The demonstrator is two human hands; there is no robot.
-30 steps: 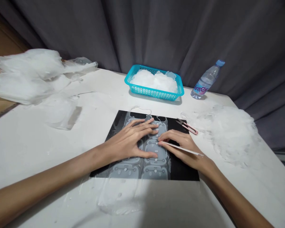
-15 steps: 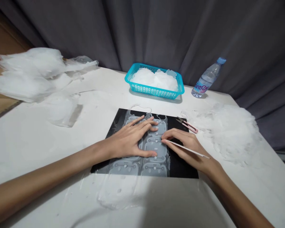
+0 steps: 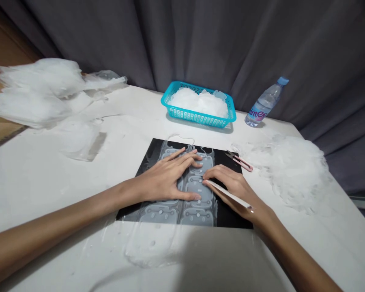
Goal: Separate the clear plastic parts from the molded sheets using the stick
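Note:
A translucent moulded sheet of rounded panels with small knobs and slots lies over a black board, its lower end reaching past the board's front edge. Spread flat on the sheet, my left hand has its fingers apart and its thumb stretched to the right. My right hand pinches a slim white tool, whose back end points toward my wrist. Its fingertips touch or hover just over the right column of panels; the tool's working tip is hidden there. Thread snips with pink handles lie at the board's upper right corner.
A turquoise basket of white translucent pieces stands at the back, with a water bottle to its right. Clear scraps are heaped at right. Stacked translucent sheets lie at left. A grey curtain hangs behind the table.
My right hand has shifted slightly left over the sheet. The white tool has turned in its grip, so a broader side shows. My left hand stays in place.

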